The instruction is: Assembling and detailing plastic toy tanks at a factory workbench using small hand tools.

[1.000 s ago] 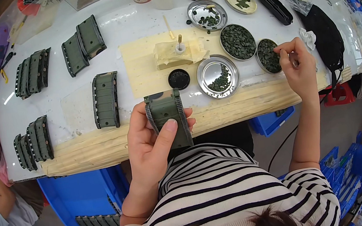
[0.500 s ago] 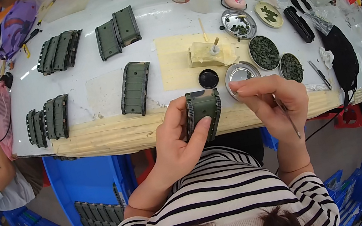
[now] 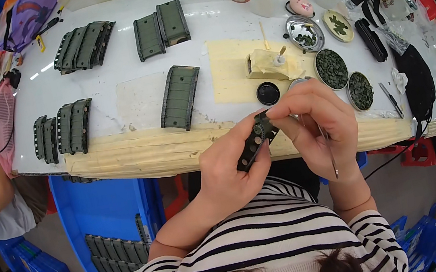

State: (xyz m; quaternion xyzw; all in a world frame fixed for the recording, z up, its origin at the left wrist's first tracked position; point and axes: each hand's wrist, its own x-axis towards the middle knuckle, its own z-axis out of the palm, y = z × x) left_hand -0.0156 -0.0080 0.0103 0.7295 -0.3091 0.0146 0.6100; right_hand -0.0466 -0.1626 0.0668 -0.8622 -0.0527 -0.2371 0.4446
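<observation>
My left hand is closed round a dark green curved, ribbed plastic part, now tilted so that its edge, with a row of round studs, faces up. Against the upper end of that part rest the thumb and forefinger of my right hand. A thin metal tool is tucked in the right hand's other fingers, its end pointing down toward the wrist. Whether the right fingertips also pinch a tiny piece is too small to tell. Just beyond lies another green curved part on the table.
More green parts lie in groups at left. Round tins of small green pieces stand at right, near a black lid and a tape-wrapped block. A blue bin with similar parts sits below the table's taped edge.
The green part has been turned from its ribbed face to its edge. My right hand has come left to touch it. The view has shifted slightly.
</observation>
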